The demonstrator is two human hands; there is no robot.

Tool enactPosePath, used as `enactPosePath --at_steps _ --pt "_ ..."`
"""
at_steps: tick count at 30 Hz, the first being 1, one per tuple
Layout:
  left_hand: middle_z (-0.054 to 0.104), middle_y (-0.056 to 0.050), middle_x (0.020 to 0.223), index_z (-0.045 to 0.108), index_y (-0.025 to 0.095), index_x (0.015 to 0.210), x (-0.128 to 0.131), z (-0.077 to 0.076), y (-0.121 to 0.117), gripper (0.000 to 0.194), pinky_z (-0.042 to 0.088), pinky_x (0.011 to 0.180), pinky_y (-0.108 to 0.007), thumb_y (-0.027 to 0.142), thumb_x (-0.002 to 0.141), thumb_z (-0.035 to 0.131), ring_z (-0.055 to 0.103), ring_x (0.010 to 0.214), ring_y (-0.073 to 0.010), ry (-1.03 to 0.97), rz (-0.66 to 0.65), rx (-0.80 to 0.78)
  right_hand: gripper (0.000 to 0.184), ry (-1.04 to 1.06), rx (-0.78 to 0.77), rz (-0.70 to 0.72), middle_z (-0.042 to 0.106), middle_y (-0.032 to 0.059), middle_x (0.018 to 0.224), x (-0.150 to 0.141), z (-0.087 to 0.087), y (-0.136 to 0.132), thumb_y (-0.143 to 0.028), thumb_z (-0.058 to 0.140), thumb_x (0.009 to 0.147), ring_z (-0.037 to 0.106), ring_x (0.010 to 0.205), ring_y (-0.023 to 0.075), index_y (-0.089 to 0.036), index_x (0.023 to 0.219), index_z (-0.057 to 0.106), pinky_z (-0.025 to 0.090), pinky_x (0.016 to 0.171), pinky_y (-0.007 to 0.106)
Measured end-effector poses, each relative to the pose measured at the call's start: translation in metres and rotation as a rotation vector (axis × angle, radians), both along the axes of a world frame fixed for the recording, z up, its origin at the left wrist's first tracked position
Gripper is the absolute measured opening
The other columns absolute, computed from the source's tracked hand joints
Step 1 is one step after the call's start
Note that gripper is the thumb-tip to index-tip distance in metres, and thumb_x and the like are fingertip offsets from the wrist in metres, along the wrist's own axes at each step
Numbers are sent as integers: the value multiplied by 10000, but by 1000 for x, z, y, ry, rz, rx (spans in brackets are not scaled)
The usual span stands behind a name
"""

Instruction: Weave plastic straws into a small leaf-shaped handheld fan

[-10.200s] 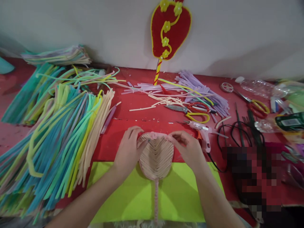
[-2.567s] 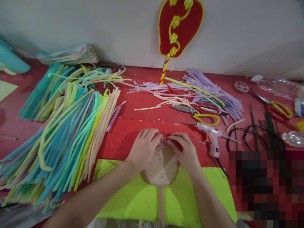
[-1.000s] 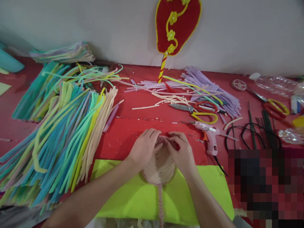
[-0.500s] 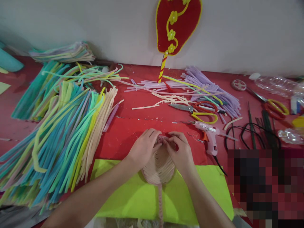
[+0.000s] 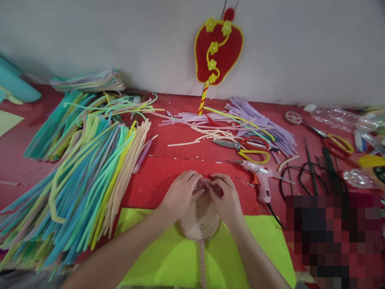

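A beige fan (image 5: 200,221) made of pipe cleaners in a leaf-like pattern lies in front of me, its twisted handle (image 5: 202,261) pointing toward me over a lime-green sheet (image 5: 162,257). At its top edge is a pink pipe cleaner (image 5: 207,181), bent into small curls. My left hand (image 5: 181,196) is closed on the fan's upper left rim, thumb over the front. My right hand (image 5: 227,197) pinches the pink strand between thumb and fingertips, close to the left fingers. The fingers partly cover the top edge.
Bundles of coloured pipe cleaners (image 5: 81,188) lie at left; purple ones (image 5: 261,124) lie at the back. A pink glue gun (image 5: 261,178), open scissors (image 5: 237,146) and a second pair of scissors (image 5: 333,142) are at right. A red fan (image 5: 218,52) with yellow flowers leans on the wall.
My right hand has come from the fan's upper right edge toward its middle, beside the left hand. Lately only the fingertips shift slightly on the pink strand; the view has tipped up.
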State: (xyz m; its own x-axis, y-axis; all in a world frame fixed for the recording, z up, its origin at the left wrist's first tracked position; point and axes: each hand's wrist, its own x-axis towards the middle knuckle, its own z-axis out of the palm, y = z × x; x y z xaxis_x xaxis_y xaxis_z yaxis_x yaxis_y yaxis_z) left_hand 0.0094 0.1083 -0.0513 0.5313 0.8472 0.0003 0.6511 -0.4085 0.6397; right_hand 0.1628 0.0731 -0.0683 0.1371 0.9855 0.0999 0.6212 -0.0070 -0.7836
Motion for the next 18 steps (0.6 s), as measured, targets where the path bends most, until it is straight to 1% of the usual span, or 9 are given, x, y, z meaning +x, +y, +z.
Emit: enactPosePath --at_steps 6,8,9,11,12,14,16,18 --pt "542 -27 956 535 201 962 1 -3 0 155 431 805 -309 240 818 496 505 886 -153 -21 -12 46 167 10 5 27 569 80 945 0 2 1 -330 531 778 544 900 193 -193 708 595 445 799 349" --pt "540 -24 946 548 198 938 1 -4 0 138 432 801 -306 230 809 507 501 877 -149 -23 -6 49 191 9 15 30 586 73 928 9 7 3 -360 526 782 556 872 183 -196 729 607 448 792 335" --pt "538 -23 942 554 196 921 1 -4 0 127 432 802 -305 226 804 514 499 876 -148 -22 0 49 210 2 23 9 595 69 909 16 10 3 -382 520 784 562 849 179 -197 750 612 451 782 330" --pt "535 -19 931 566 197 891 2 -5 0 108 432 808 -304 219 795 520 495 876 -146 -21 17 47 259 -54 60 -153 601 73 885 39 15 3 -421 495 787 564 800 178 -189 776 611 460 731 320" --pt "532 -19 932 569 200 892 2 -5 -1 110 432 812 -305 218 797 515 493 878 -145 -21 21 45 287 -111 68 -232 602 74 862 52 16 2 -440 481 787 561 749 176 -185 798 611 462 674 311" --pt "530 -20 941 571 207 903 2 -5 -1 121 432 816 -310 224 804 502 495 882 -146 -17 17 42 330 -257 96 -416 594 75 827 79 16 -1 -470 470 780 538 651 165 -173 822 608 449 635 318" --pt "529 -26 977 561 212 950 1 -4 -2 157 431 825 -322 249 809 500 499 905 -155 -12 16 49 371 -365 104 -475 582 77 809 101 11 -6 -506 469 764 532 655 174 -170 829 613 443 661 337" --pt "525 -40 1030 528 213 1028 -2 -1 -4 236 424 844 -345 277 802 517 499 950 -174 -5 64 72 425 -384 90 -457 578 87 800 115 3 -11 -548 460 748 530 668 185 -159 839 605 443 653 338"
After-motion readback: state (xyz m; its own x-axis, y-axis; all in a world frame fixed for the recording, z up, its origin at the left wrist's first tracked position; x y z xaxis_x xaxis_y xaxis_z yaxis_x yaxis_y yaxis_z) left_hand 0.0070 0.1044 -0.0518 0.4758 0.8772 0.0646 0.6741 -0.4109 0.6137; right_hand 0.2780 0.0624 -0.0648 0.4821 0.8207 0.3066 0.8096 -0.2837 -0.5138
